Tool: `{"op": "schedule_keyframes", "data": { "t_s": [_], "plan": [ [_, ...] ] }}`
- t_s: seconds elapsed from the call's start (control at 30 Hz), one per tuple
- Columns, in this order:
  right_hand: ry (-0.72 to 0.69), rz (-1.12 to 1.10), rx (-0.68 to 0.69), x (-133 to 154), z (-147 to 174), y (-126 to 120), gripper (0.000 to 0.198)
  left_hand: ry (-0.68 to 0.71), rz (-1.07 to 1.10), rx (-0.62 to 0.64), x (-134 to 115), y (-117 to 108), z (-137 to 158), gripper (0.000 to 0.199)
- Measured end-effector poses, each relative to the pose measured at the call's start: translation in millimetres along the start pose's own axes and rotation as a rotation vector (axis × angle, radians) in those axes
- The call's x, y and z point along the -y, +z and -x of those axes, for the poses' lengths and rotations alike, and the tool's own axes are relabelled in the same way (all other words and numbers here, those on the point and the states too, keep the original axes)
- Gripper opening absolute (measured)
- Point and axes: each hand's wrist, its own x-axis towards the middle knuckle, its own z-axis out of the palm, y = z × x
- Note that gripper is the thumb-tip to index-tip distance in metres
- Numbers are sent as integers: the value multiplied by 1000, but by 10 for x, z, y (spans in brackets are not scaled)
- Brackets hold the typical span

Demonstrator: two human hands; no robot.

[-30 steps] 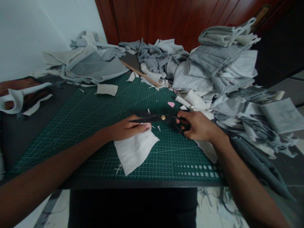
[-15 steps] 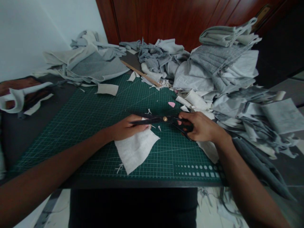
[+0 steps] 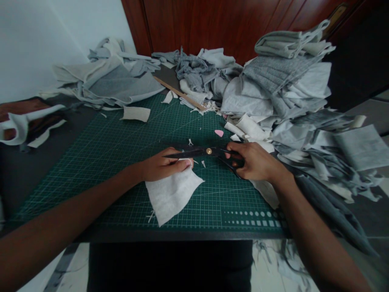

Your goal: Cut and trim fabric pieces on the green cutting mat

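Observation:
My left hand (image 3: 164, 164) pinches the upper edge of a light grey fabric piece (image 3: 172, 194), which hangs down toward the front of the green cutting mat (image 3: 118, 158). Black scissors (image 3: 197, 152) with a brass pivot are gripped by my right hand (image 3: 253, 160), its fingers in the handles. Their blades point left and lie across the top edge of the fabric, right by my left thumb and fingers. Small white trimmings (image 3: 203, 164) lie on the mat between my hands. Another pale fabric piece (image 3: 266, 192) is partly hidden under my right wrist.
Grey fabric piles rise at the right (image 3: 270, 85) and back left (image 3: 118, 79). A wooden ruler (image 3: 179, 93) lies at the back. On the mat are a pink chalk-like piece (image 3: 219, 133) and a fabric scrap (image 3: 136, 114). Dark cloth (image 3: 331, 211) lies right of my forearm.
The scissors and my right hand have shifted slightly left. The fabric's lower corner has swung a little left and down, still pinched in my left hand.

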Motion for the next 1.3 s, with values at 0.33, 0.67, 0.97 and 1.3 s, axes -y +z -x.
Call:
{"op": "schedule_keyframes", "data": {
  "t_s": [0.33, 0.67, 0.97, 1.3],
  "plan": [
    [18, -12, 7, -7, 11, -26, 25, 16, 78, -18, -17, -16, -20, 31],
    [4, -11, 21, -4, 16, -24, 25, -13, 71, -24, -16, -6, -7, 35],
    [0, -9, -21, -10, 14, -13, 25, 91, 114, -35, 8, -23, -30, 26],
    [15, 2, -12, 28, 7, -27, 24, -20, 100, -25, -6, -33, -13, 33]
  ]
}}
